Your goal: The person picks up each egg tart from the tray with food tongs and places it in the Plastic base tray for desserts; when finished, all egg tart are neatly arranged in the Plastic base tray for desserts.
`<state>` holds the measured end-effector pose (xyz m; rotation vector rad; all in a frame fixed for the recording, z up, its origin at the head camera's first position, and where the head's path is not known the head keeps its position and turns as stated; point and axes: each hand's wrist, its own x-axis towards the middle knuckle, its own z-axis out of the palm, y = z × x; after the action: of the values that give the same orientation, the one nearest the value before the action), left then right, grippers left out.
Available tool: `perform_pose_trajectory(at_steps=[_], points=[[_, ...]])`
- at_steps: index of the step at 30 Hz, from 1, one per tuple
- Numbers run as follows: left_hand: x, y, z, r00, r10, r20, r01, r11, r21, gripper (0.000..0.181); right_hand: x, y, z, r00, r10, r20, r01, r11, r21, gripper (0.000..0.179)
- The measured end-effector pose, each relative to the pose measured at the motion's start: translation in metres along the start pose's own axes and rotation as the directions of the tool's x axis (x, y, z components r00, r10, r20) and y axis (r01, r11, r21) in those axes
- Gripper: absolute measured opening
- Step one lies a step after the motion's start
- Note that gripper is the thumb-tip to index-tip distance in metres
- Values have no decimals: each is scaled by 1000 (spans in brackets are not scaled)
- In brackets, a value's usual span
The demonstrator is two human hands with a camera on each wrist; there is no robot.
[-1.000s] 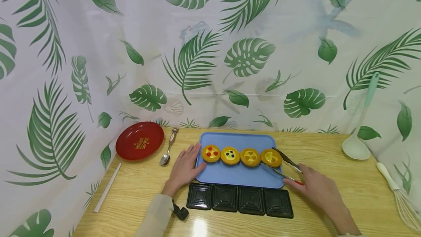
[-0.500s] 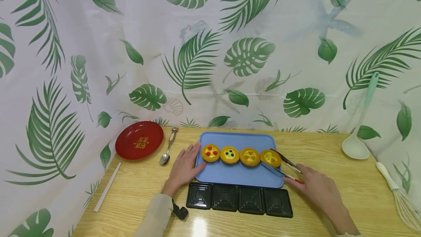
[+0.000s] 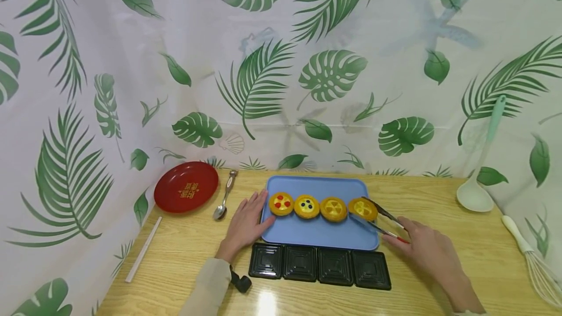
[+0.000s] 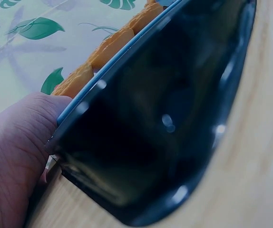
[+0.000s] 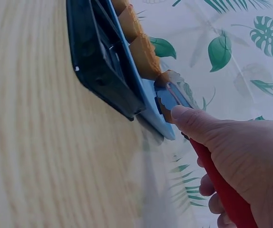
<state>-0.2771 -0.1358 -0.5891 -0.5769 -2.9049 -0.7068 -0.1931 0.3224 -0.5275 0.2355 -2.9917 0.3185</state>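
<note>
In the head view my right hand point(image 3: 432, 252) grips a pair of tongs point(image 3: 390, 233), whose red handle point(image 5: 227, 190) shows in the right wrist view. The tongs' arms lie either side of the rightmost egg tart point(image 3: 362, 208), a toy-like one with a yellow top. To its left, on the same blue tray point(image 3: 307, 233), sit a tart with yellow wedges point(image 3: 333, 209), a tart with blue dots point(image 3: 306, 207) and a tart with red pieces point(image 3: 281, 204). My left hand point(image 3: 246, 224) rests at the tray's left edge, fingers extended, thumb at the rim.
A row of black square moulds point(image 3: 335, 267) lies along the tray's near side. At left are a red plate point(image 3: 171, 194), a spoon point(image 3: 225, 196) and a white stick point(image 3: 144, 251). A ladle point(image 3: 476, 196) and a whisk point(image 3: 531, 262) stand at right. A leaf-patterned curtain point(image 3: 281, 87) borders the table.
My right hand and the tongs have shifted slightly right, and the rightmost tart has moved a little right and away from its neighbour. The left hand has stayed in place.
</note>
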Motion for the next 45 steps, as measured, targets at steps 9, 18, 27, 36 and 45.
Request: perform_pose_trajectory(at_steps=[9,18,27,36,45], points=[[-1,-1,-1,1000,-3,2,3,1000,4,83,-2,-5,-6,998,-30,-58,28,999,-23,73],[-3,-4,4,1000,-3,6,3,1000,17,83,-6,-22,-16,983,-118,-139,109,991,-75,65],[-5,-6,6,1000,-8,15,8,1000,24,83,-10,-49,-20,973,-172,-156,162,984,-80,63],[-4,-2,5,1000,-10,14,10,1000,4,83,-6,-83,-17,960,-239,-148,235,971,-42,63],[0,-5,2,1000,-4,20,3,1000,28,85,-1,-124,-8,911,-366,-188,369,929,-22,60]])
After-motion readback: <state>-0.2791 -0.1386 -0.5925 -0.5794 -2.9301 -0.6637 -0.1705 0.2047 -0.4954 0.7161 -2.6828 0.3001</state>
